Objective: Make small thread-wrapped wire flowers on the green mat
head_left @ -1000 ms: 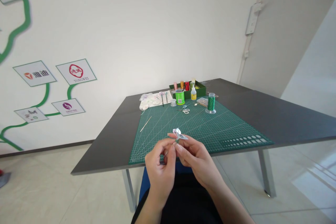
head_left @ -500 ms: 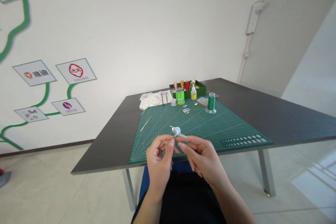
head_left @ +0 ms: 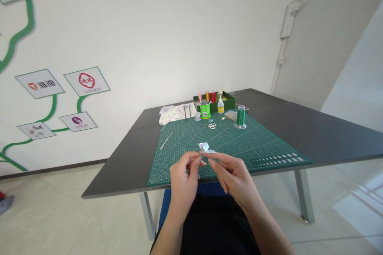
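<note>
Between my hands, above the near part of the cutting mat, stands a small artificial flower (head_left: 204, 146) with pale blue and pinkish-white petals. My left hand (head_left: 184, 173) pinches its thin stem just under the petals with thumb and forefinger. From the other side my right hand (head_left: 232, 174) is closed in a pinch at the flower's base, its forefinger reaching to the stem and a pale petal above it. Any thread or wire in those fingertips is too small to make out.
The green cutting mat (head_left: 191, 135) carries a thin stick (head_left: 166, 140), scissors (head_left: 212, 126) and a green thread spool (head_left: 241, 116). Further back are a glue bottle (head_left: 220, 106), a bright green tub (head_left: 205, 110), a box of spools (head_left: 230, 101) and white fluffy material (head_left: 167, 115).
The flower has turned and risen slightly, shifting a little to the right. My left hand has moved slightly right with it, and my right forefinger has shifted at its base.
</note>
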`<state>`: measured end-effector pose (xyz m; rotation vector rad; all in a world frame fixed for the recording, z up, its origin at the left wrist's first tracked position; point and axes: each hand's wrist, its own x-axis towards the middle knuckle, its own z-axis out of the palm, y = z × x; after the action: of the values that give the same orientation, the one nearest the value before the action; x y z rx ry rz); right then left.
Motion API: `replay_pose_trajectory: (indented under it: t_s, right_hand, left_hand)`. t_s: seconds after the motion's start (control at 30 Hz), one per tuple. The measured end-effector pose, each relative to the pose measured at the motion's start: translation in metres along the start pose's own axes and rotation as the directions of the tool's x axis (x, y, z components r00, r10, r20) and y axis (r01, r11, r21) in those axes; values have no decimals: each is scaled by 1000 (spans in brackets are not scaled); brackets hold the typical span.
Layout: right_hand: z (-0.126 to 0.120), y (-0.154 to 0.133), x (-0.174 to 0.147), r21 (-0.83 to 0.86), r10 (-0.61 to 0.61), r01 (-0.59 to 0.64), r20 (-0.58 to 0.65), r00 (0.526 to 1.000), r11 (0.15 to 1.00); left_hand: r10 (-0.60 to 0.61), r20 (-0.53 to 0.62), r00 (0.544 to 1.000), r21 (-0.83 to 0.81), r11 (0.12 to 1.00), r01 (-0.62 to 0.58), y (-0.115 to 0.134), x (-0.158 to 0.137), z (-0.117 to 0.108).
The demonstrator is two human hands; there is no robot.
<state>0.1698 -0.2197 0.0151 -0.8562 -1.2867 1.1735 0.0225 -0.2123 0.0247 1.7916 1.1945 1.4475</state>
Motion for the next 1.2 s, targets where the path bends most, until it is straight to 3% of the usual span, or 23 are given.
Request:
replay_pose_trajectory:
  t_s: [0.17,0.47,1.2]
  right_hand:
    - [-2,2,4,11,6,-5,-34,999,1000]
    - [-4,-1,4,0,35,-35,9,999,999]
    - [-3,-13,-4,-65,20,-18,38,999,998]
  left_hand:
    - [-79,110,991,-175,980,97,2,3,-2]
    - [-165,167,972,-396,892,219,0,6,0]
    - [-178,131,975,-441,871,218,0,5,0]
